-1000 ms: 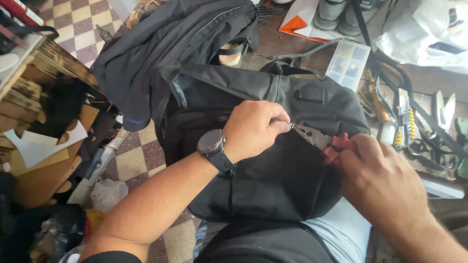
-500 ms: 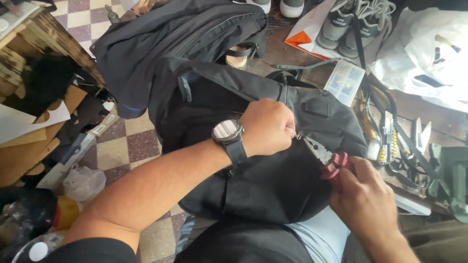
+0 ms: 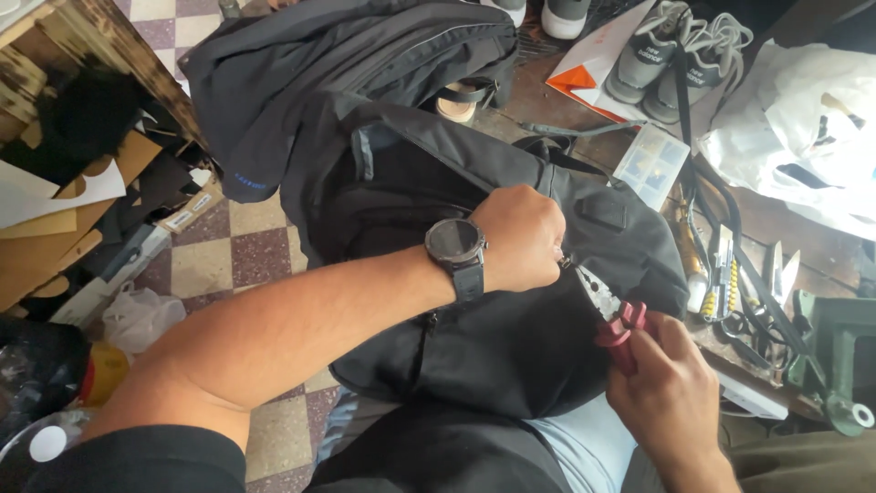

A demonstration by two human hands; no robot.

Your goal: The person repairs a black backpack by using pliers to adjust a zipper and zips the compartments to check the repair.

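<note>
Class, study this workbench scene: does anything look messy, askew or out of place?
Yes. A pair of grey sneakers sits on an orange-and-white sheet among the bench's tools, and cardboard scraps lie heaped at the left. The black backpack shows no visible damage.

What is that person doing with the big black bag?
A person has a black backpack on their lap. Their left hand, with a dark watch on the wrist, is closed in a fist and pinches a spot on the bag. Their right hand holds red-handled pliers, whose metal tip points at that same spot, right by the left fingers. What the tip grips is hidden. Grey sneakers and a row of tools lie on the workbench beside the bag.
</note>
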